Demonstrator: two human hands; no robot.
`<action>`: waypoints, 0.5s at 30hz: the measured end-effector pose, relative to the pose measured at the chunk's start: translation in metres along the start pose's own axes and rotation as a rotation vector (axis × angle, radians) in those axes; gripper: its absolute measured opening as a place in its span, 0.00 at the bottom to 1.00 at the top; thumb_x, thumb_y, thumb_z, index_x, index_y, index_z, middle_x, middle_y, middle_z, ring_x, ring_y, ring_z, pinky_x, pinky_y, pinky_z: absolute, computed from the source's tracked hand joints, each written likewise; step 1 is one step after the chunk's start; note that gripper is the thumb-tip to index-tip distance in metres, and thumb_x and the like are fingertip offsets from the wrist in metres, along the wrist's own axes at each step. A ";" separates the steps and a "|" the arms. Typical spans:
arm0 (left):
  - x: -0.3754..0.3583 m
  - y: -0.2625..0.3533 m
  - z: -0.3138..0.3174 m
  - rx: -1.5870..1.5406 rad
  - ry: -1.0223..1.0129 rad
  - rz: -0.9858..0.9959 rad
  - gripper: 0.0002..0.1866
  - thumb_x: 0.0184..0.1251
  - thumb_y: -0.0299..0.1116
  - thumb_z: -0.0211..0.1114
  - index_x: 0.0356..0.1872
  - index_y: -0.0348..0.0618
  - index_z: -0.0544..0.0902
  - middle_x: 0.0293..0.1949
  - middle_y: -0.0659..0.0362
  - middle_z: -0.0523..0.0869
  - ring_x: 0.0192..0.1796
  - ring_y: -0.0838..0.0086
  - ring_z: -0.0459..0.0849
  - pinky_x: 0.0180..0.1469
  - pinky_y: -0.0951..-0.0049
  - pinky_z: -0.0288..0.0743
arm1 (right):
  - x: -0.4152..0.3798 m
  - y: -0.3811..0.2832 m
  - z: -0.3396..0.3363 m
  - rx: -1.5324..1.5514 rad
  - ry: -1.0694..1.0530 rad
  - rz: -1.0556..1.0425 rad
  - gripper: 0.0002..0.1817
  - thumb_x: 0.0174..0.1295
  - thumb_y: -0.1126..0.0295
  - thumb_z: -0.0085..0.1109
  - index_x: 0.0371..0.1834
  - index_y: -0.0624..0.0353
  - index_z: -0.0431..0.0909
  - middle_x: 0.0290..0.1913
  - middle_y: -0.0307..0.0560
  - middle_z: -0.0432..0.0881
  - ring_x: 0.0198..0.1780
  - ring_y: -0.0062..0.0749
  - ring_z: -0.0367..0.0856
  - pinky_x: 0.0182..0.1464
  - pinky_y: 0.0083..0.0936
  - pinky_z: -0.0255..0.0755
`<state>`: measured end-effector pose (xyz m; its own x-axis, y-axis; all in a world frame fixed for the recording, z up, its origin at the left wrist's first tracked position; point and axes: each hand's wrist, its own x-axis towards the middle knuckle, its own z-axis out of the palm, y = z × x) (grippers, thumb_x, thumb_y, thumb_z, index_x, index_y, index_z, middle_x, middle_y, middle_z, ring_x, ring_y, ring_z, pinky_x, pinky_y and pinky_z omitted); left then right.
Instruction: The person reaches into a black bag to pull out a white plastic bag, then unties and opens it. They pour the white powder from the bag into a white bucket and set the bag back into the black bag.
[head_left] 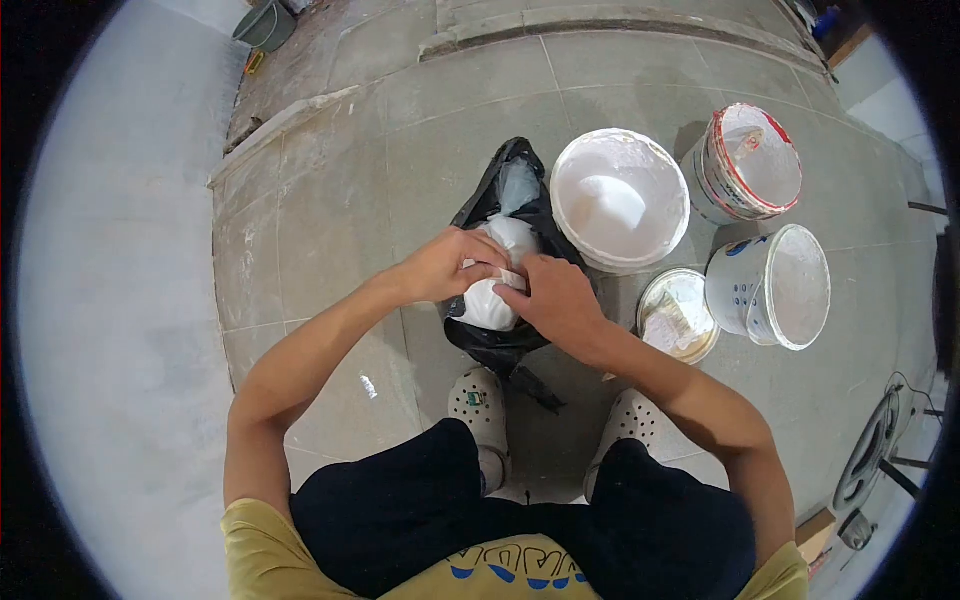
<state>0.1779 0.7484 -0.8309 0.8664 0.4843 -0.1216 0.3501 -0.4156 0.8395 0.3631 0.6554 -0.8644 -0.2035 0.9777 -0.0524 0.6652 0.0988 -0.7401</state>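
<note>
On the floor in front of my feet lies an opened black plastic bag point(500, 350) with white plastic bags of filled, rounded shape in it. My left hand point(452, 265) is closed at the nearer white bag point(487, 306), its thumb and fingers pinching the plastic near the top. From the other side my right hand point(562, 303) grips the same spot, thumb bent toward the left fingers. A second white bag point(512, 236) lies just beyond my fingers, with a clear, twisted plastic end point(518, 185) past it. What exactly sits between the fingertips is partly hidden.
Right of the black bag stands a large white bucket point(620, 200) with white material inside. Farther right are a red-rimmed bucket point(745, 165), a tilted white bucket point(770, 287) and a smeared round lid point(678, 317). A fan point(868, 448) stands at lower right, a wall point(130, 300) at left.
</note>
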 end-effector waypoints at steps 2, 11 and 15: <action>0.001 -0.003 -0.002 0.027 0.014 0.022 0.08 0.58 0.22 0.67 0.39 0.34 0.86 0.40 0.51 0.88 0.45 0.57 0.84 0.51 0.62 0.76 | -0.004 0.008 0.003 0.141 0.030 -0.033 0.12 0.61 0.65 0.64 0.33 0.65 0.78 0.29 0.56 0.81 0.30 0.53 0.81 0.35 0.41 0.74; -0.019 0.019 -0.002 0.099 -0.261 0.081 0.07 0.58 0.25 0.71 0.38 0.39 0.88 0.39 0.56 0.90 0.42 0.63 0.85 0.48 0.64 0.78 | -0.063 0.001 0.028 0.107 -0.032 -0.458 0.07 0.64 0.71 0.55 0.36 0.64 0.78 0.31 0.52 0.79 0.36 0.45 0.83 0.38 0.36 0.78; 0.002 0.031 0.000 -0.001 -0.514 -0.180 0.09 0.59 0.29 0.69 0.40 0.39 0.88 0.39 0.53 0.89 0.42 0.62 0.85 0.46 0.63 0.78 | -0.087 0.006 0.042 -0.138 -0.231 -0.652 0.08 0.59 0.71 0.55 0.33 0.66 0.78 0.33 0.54 0.82 0.37 0.41 0.85 0.34 0.33 0.82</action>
<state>0.1904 0.7360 -0.8049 0.8554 0.1089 -0.5064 0.5088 -0.3604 0.7818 0.3550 0.5630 -0.8922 -0.7287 0.6483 0.2208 0.4375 0.6887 -0.5781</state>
